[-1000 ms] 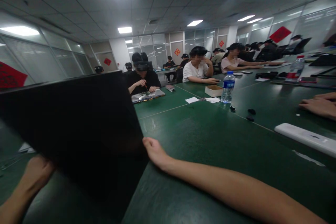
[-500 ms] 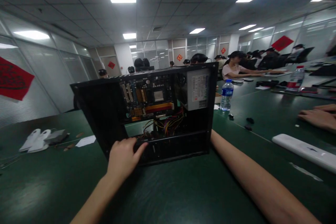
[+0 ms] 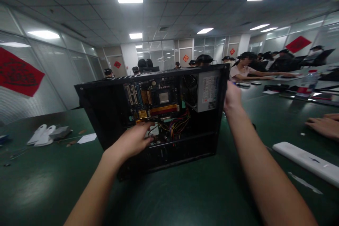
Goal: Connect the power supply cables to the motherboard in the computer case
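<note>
A black desktop computer case (image 3: 106, 113) stands on the green table with its open side facing me. Inside are a motherboard (image 3: 156, 96), a grey power supply (image 3: 210, 91) with a fan, and a bundle of coloured cables (image 3: 177, 127). My left hand (image 3: 135, 137) reaches into the lower opening, thumb and fingers apart, close to dark cables and a bracket; whether the fingertips touch them is unclear. Against the right side of the case is my right hand (image 3: 233, 95), raised near the power supply. Its fingers are hidden behind the case edge.
A long white plastic bar (image 3: 304, 159) lies at the right, with another person's hand (image 3: 324, 127) beyond it. White objects (image 3: 43, 135), a grey block (image 3: 60, 132) and paper (image 3: 87, 138) lie left. A bottle (image 3: 308, 84) stands at the back right.
My left hand has left the lower front rail and moved up and inward. My right hand has risen into view at the case's right side. The case appears slightly further right.
</note>
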The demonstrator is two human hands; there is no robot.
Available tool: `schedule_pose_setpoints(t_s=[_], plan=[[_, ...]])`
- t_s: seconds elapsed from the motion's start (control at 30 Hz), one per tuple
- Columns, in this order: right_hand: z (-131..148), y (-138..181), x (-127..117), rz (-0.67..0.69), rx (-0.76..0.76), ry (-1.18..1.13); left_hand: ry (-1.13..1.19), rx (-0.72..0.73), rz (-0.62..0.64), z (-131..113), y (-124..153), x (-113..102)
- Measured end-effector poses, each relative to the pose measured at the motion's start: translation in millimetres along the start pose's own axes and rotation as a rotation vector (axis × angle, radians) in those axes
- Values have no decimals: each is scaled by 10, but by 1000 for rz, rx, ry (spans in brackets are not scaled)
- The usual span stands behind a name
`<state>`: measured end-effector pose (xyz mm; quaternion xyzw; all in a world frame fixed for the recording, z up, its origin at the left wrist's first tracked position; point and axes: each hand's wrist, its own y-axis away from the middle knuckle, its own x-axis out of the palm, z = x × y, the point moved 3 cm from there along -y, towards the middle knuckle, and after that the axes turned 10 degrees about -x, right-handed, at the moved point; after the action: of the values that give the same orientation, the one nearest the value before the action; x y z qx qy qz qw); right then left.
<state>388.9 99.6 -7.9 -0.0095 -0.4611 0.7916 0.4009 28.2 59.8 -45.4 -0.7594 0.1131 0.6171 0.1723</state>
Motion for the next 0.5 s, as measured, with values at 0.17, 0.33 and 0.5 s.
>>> schedule_pose_setpoints(t_s=[0.17, 0.33, 0.5], plan=[[775, -12, -194, -154, -148, -350, 79, 177, 294, -170, -380, 88], [1444, 429, 5, 241, -515, -155, 197, 212, 45, -132, -368, -158], [1270, 819, 434, 1145, -545, 242, 324, 173, -416, -2, 151, -719]])
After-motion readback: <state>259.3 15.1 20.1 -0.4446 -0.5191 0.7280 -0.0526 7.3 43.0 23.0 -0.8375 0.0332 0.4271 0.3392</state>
